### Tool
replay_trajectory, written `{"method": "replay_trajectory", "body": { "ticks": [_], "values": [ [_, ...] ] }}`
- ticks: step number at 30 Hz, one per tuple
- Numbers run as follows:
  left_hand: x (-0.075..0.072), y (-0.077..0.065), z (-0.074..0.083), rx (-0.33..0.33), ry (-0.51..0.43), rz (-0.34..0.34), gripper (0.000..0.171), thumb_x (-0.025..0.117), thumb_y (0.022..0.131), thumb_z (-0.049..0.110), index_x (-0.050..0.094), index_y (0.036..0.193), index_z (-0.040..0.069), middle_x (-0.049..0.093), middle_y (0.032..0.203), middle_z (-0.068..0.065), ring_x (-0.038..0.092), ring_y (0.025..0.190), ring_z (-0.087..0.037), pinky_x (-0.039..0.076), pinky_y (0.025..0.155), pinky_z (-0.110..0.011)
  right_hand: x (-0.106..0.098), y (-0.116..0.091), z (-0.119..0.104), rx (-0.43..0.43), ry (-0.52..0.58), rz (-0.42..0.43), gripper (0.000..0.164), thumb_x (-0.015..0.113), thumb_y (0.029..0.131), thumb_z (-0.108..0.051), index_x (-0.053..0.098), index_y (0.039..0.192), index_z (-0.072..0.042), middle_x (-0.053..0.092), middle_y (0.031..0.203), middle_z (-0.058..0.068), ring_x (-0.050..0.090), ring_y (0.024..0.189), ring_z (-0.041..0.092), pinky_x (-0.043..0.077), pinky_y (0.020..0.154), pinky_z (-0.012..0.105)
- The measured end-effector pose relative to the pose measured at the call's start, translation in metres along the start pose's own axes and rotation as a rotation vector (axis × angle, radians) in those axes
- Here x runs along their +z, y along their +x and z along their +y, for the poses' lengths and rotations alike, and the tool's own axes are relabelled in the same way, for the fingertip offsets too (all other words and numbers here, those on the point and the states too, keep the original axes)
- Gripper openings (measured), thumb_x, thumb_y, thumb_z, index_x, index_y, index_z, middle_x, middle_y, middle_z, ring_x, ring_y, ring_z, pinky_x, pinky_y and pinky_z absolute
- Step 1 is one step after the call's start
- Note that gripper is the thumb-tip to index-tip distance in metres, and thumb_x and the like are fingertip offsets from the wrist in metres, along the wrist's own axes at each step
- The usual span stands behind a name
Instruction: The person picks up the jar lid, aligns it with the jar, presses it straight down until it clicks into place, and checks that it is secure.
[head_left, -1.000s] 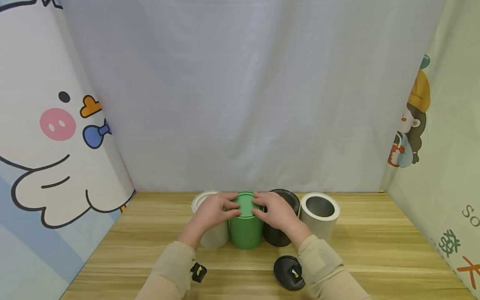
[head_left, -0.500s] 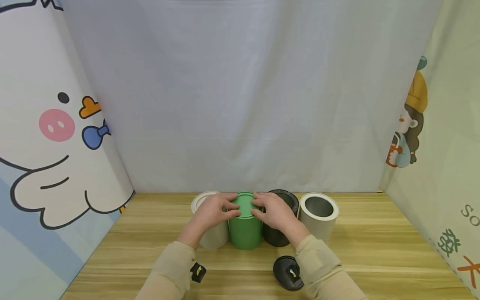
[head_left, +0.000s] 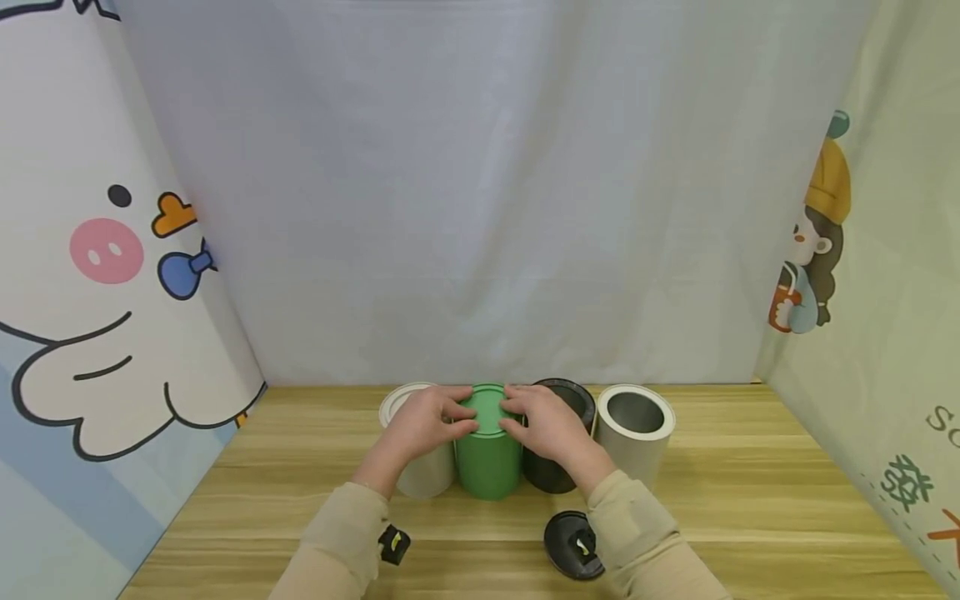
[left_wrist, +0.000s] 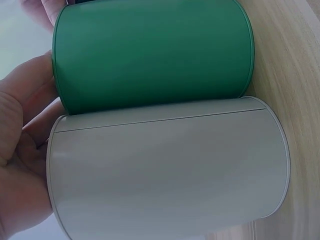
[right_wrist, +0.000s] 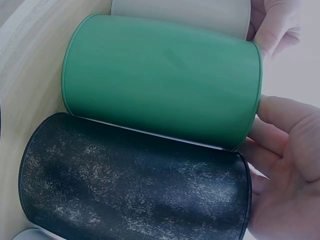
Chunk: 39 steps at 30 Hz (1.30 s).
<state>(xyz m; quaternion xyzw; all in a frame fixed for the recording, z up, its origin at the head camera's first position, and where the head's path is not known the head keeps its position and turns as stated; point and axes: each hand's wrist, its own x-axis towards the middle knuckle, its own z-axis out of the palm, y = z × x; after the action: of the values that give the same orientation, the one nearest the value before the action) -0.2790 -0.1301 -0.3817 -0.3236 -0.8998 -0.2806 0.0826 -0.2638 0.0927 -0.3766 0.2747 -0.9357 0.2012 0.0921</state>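
Observation:
A green canister [head_left: 488, 468] stands upright in a row of canisters, its round green lid [head_left: 487, 407] on top. My left hand [head_left: 426, 422] reaches over the white canister [head_left: 424, 479], fingertips and thumb resting at the lid's left edge. From the other side my right hand [head_left: 550, 423] touches the right edge, above the black canister [head_left: 550, 477]. Both hands' fingers are loosely bent and spread. In the left wrist view, the green canister [left_wrist: 155, 52] lies against a white one; in the right wrist view, the speckled black canister [right_wrist: 135, 180] adjoins it.
Another white canister [head_left: 636, 446] without a lid stands at the row's right end, its dark inside showing. A round black lid [head_left: 566, 546] lies on the wooden table [head_left: 750, 500] in front, partly behind the right sleeve [head_left: 633, 517]. A grey curtain [head_left: 450, 208] hangs behind.
Both hands stay at the green lid. Only a slight shift of the head view is visible.

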Motion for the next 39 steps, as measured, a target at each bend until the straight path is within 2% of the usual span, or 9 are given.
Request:
{"method": "replay_trajectory", "body": {
  "ticks": [7, 16, 30, 39],
  "values": [
    [-0.0010, 0.0019, -0.0011, 0.026, 0.010, -0.010, 0.024, 0.075, 0.090, 0.017, 0.076, 0.106, -0.001, 0.060, 0.132, -0.020, 0.058, 0.120, -0.037, 0.051, 0.096, -0.044, -0.0021, 0.0012, 0.0018, -0.037, -0.020, 0.000, 0.031, 0.069, 0.094, -0.017, 0.071, 0.119, 0.001, 0.059, 0.136, 0.017, 0.049, 0.130, 0.037, 0.041, 0.107, 0.047],
    [-0.0053, 0.0035, 0.0022, 0.013, 0.043, -0.046, 0.023, 0.074, 0.090, 0.019, 0.077, 0.104, 0.001, 0.061, 0.132, -0.019, 0.058, 0.120, -0.036, 0.052, 0.094, -0.043, -0.0043, 0.0033, 0.0043, -0.032, -0.036, -0.024, 0.031, 0.069, 0.094, -0.020, 0.072, 0.120, -0.003, 0.060, 0.135, 0.013, 0.050, 0.130, 0.034, 0.041, 0.106, 0.047],
    [-0.0022, 0.0032, -0.0005, 0.017, 0.034, -0.043, 0.024, 0.074, 0.090, 0.019, 0.077, 0.104, 0.000, 0.061, 0.131, -0.019, 0.059, 0.120, -0.036, 0.052, 0.094, -0.044, -0.0012, -0.0003, 0.0033, -0.054, -0.051, -0.018, 0.032, 0.067, 0.096, -0.018, 0.069, 0.122, 0.000, 0.059, 0.135, 0.016, 0.049, 0.130, 0.036, 0.041, 0.106, 0.048],
    [-0.0018, 0.0021, 0.0015, 0.029, 0.058, -0.039, 0.024, 0.073, 0.091, 0.019, 0.076, 0.106, 0.000, 0.061, 0.132, -0.020, 0.058, 0.120, -0.036, 0.053, 0.093, -0.044, 0.0047, -0.0027, 0.0056, -0.019, -0.014, 0.010, 0.035, 0.065, 0.097, -0.022, 0.068, 0.126, -0.003, 0.057, 0.139, 0.013, 0.045, 0.134, 0.034, 0.038, 0.110, 0.048]
  ]
}}
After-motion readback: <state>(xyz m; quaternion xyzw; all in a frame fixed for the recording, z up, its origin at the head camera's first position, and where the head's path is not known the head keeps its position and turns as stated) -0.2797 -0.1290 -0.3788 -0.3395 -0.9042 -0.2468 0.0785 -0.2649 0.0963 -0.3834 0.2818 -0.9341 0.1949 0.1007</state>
